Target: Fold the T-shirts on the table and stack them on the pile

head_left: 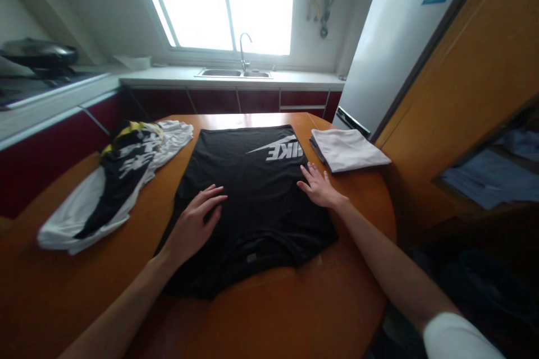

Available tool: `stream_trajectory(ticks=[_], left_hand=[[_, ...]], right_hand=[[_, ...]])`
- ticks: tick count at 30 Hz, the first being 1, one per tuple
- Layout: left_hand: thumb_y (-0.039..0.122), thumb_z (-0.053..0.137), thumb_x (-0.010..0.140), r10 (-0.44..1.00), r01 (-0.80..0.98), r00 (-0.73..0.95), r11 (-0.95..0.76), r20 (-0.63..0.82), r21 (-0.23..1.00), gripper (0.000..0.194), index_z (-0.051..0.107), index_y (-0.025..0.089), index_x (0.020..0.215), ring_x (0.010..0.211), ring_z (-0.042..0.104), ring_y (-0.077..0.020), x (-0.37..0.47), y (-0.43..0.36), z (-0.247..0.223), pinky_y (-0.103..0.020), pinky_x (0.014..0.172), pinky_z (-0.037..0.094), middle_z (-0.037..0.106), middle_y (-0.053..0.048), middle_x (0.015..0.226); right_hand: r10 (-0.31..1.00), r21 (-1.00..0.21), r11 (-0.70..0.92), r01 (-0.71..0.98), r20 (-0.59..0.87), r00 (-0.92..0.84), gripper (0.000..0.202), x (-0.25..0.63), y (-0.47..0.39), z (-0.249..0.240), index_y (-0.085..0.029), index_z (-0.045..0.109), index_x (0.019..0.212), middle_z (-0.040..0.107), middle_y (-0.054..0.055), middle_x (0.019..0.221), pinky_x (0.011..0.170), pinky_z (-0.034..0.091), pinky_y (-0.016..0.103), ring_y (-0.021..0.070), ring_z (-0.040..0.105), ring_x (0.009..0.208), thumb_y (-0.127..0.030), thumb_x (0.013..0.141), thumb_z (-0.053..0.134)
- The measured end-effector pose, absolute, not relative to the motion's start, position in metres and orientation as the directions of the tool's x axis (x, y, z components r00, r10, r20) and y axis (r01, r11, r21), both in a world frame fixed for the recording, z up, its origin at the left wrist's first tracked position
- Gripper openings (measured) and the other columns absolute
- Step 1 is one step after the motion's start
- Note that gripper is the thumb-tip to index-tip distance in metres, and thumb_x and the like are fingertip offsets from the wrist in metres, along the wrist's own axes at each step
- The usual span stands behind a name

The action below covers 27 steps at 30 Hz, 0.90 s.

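Note:
A black T-shirt (248, 185) with a pale NIKE print lies spread on the wooden table, its collar toward me and the print upside down from my side. Over its left part is my left hand (196, 224), fingers stretched and slightly bent, holding nothing. My right hand (319, 184) rests at the shirt's right edge with its fingers spread. Whether the left palm touches the cloth I cannot tell. Right of the shirt sits a stack of folded clothes (349, 148), white on top with a dark layer beneath. A crumpled white, black and yellow garment (122, 179) lies on the left.
The table (269, 320) has a rounded edge. Behind it runs a counter with a sink (223, 73) and faucet under a bright window. A pan (40, 55) stands on the stove at left. A fridge (379, 39) and a wooden cabinet (458, 61) border the right side.

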<state>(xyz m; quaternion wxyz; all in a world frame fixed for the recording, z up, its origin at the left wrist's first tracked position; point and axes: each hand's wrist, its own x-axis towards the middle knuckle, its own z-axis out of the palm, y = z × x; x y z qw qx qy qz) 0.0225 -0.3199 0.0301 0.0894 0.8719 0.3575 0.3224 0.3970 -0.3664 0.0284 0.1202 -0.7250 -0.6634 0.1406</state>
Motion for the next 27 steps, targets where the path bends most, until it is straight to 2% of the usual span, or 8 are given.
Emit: stream_trajectory(ticks=[2, 5, 9, 12, 16, 18, 23, 27], left_hand=[[0.038, 0.043, 0.099, 0.686, 0.566, 0.530, -0.724, 0.499, 0.394, 0.034, 0.069, 0.023, 0.116, 0.139, 0.049, -0.0266, 0.023, -0.320, 0.030, -0.049, 0.117, 0.041, 0.061, -0.006, 0.139], [0.039, 0.043, 0.099, 0.691, 0.558, 0.529, -0.721, 0.493, 0.412, 0.034, 0.070, 0.022, 0.114, 0.138, 0.050, -0.0266, 0.025, -0.320, 0.031, -0.049, 0.117, 0.041, 0.061, -0.006, 0.138], [0.039, 0.044, 0.098, 0.702, 0.556, 0.525, -0.711, 0.481, 0.430, 0.034, 0.070, 0.022, 0.112, 0.137, 0.051, -0.0270, 0.028, -0.321, 0.032, -0.050, 0.117, 0.041, 0.062, -0.007, 0.137], [0.037, 0.045, 0.098, 0.694, 0.544, 0.524, -0.719, 0.495, 0.433, 0.033, 0.070, 0.021, 0.111, 0.137, 0.051, -0.0271, 0.028, -0.321, 0.031, -0.050, 0.117, 0.041, 0.062, -0.007, 0.137], [0.036, 0.046, 0.097, 0.685, 0.533, 0.519, -0.727, 0.512, 0.432, 0.031, 0.071, 0.022, 0.111, 0.136, 0.052, -0.0278, 0.026, -0.320, 0.029, -0.051, 0.116, 0.042, 0.063, -0.008, 0.136], [0.035, 0.047, 0.097, 0.681, 0.531, 0.518, -0.730, 0.517, 0.430, 0.031, 0.071, 0.022, 0.110, 0.135, 0.053, -0.0276, 0.026, -0.319, 0.028, -0.050, 0.116, 0.042, 0.064, -0.008, 0.136], [0.033, 0.047, 0.095, 0.693, 0.561, 0.480, -0.714, 0.537, 0.419, 0.029, 0.071, 0.022, 0.107, 0.132, 0.055, -0.0262, 0.019, -0.313, 0.035, -0.047, 0.116, 0.042, 0.065, -0.007, 0.133], [0.028, 0.047, 0.093, 0.750, 0.664, 0.319, -0.613, 0.579, 0.428, 0.028, 0.071, 0.021, 0.105, 0.125, 0.061, -0.0240, 0.001, -0.306, 0.051, -0.044, 0.113, 0.043, 0.069, -0.005, 0.128]], right_hand=[[0.994, -0.389, -0.070, 0.919, 0.045, 0.095, 0.069, 0.389, -0.371, 0.032, -0.017, 0.022, 0.161, 0.011, 0.011, 0.169, 0.123, 0.007, 0.059, 0.0249, 0.005, 0.156, -0.057, 0.104, 0.024], [0.984, -0.356, -0.036, 0.934, 0.152, 0.096, 0.063, 0.374, -0.380, 0.027, -0.017, 0.028, 0.159, 0.018, 0.012, 0.168, 0.124, 0.008, 0.055, 0.0239, 0.010, 0.156, -0.049, 0.105, 0.027], [0.987, -0.294, -0.054, 0.954, 0.129, 0.096, 0.066, 0.362, -0.389, 0.014, -0.015, 0.030, 0.159, 0.020, 0.015, 0.167, 0.123, 0.006, 0.057, 0.0268, 0.011, 0.156, -0.052, 0.104, 0.031], [0.975, -0.270, -0.056, 0.961, 0.193, 0.112, 0.070, 0.360, -0.391, 0.011, -0.013, 0.027, 0.160, 0.018, 0.015, 0.167, 0.124, 0.004, 0.055, 0.0254, 0.009, 0.156, -0.056, 0.104, 0.028], [0.991, -0.283, -0.032, 0.959, 0.117, 0.068, 0.073, 0.357, -0.393, 0.011, -0.014, 0.030, 0.159, 0.019, 0.015, 0.167, 0.124, 0.005, 0.055, 0.0260, 0.012, 0.156, -0.061, 0.102, 0.028], [0.989, -0.307, -0.009, 0.952, 0.137, 0.053, 0.071, 0.357, -0.394, 0.011, -0.014, 0.033, 0.158, 0.020, 0.014, 0.167, 0.124, 0.005, 0.056, 0.0257, 0.013, 0.156, -0.059, 0.103, 0.030], [0.928, -0.466, -0.055, 0.883, 0.302, 0.217, 0.055, 0.378, -0.388, 0.014, -0.010, 0.046, 0.150, 0.040, 0.014, 0.159, 0.124, 0.023, 0.050, 0.0247, 0.031, 0.150, -0.032, 0.102, 0.030], [0.857, -0.549, -0.122, 0.827, 0.362, 0.367, 0.056, 0.406, -0.384, 0.014, -0.005, 0.056, 0.141, 0.055, 0.017, 0.147, 0.121, 0.034, 0.040, 0.0228, 0.047, 0.141, -0.016, 0.093, 0.030]])
